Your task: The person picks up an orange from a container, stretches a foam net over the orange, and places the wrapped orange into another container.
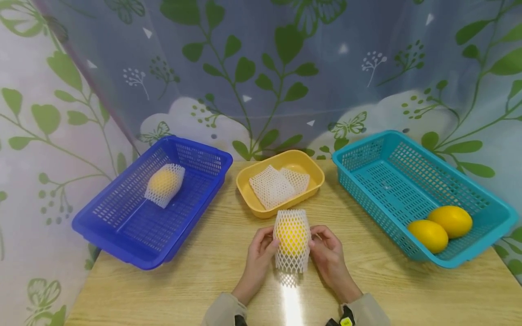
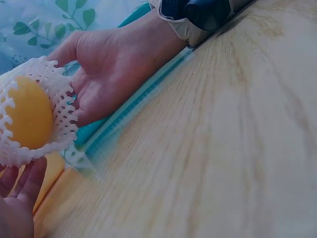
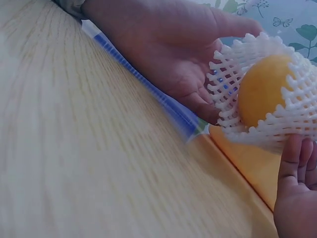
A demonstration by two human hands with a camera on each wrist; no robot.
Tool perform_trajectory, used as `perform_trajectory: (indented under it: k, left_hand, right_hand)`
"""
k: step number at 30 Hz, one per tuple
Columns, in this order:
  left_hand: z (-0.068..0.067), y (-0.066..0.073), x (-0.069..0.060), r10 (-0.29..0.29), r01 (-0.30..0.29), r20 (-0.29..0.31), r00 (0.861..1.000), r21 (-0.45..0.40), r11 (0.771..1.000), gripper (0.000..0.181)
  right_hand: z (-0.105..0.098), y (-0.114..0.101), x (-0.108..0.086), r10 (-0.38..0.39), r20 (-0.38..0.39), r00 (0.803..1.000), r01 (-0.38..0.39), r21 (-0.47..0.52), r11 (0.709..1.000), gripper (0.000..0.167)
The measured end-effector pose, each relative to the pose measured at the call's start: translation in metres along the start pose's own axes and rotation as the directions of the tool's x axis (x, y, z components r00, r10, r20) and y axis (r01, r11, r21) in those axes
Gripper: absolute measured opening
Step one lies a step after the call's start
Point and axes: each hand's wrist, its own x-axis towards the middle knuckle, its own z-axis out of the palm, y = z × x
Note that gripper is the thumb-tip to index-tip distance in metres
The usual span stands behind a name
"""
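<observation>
Yellow fruit [image 1: 292, 235], sleeved in white foam netting [image 1: 290, 265], is held up over the wooden table [image 1: 220, 253], just in front of the yellow tray [image 1: 246, 190]! Left hand [image 1: 259, 250] and right hand [image 1: 329, 253] pinch the netting from opposite sides, while two bare fruits [image 1: 450, 222] sit in the teal basket [image 1: 379, 181].

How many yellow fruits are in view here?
4: a netted fruit in the blue basket, the held fruit, also netted, between the left hand and right hand, and in the teal basket a nearer bare fruit and a farther bare fruit. No others are visible.
</observation>
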Motion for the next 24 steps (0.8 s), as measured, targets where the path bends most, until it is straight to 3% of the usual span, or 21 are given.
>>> perform_trajectory:
  k: [8, 17, 21, 24]
  left_hand:
    - [-0.0005, 0.0018, -0.0026, -0.036, 0.036, 0.03, 0.999, 0.0, 0.999, 0.036]
    - [0.0019, 0.0022, -0.0029, -0.084, 0.086, 0.038, 0.996, -0.057, 0.995, 0.044]
    - [0.0025, 0.0023, -0.0023, -0.104, 0.108, 0.051, 0.993, -0.075, 0.991, 0.05]
    - [0.0025, 0.0021, -0.0023, -0.125, 0.127, 0.061, 0.99, -0.043, 0.991, 0.055]
  right_hand:
    - [0.0002, 0.0017, 0.0006, -0.004, -0.005, 1.0, 0.004, -0.023, 1.0, 0.029]
    - [-0.0009, 0.0037, 0.0014, -0.092, 0.096, 0.991, 0.095, -0.032, 0.995, 0.03]
    - [0.0005, 0.0032, 0.0015, -0.137, 0.159, 0.978, 0.143, -0.024, 0.99, 0.033]
    - [0.001, 0.0032, 0.0017, -0.152, 0.203, 0.967, 0.166, -0.049, 0.985, 0.034]
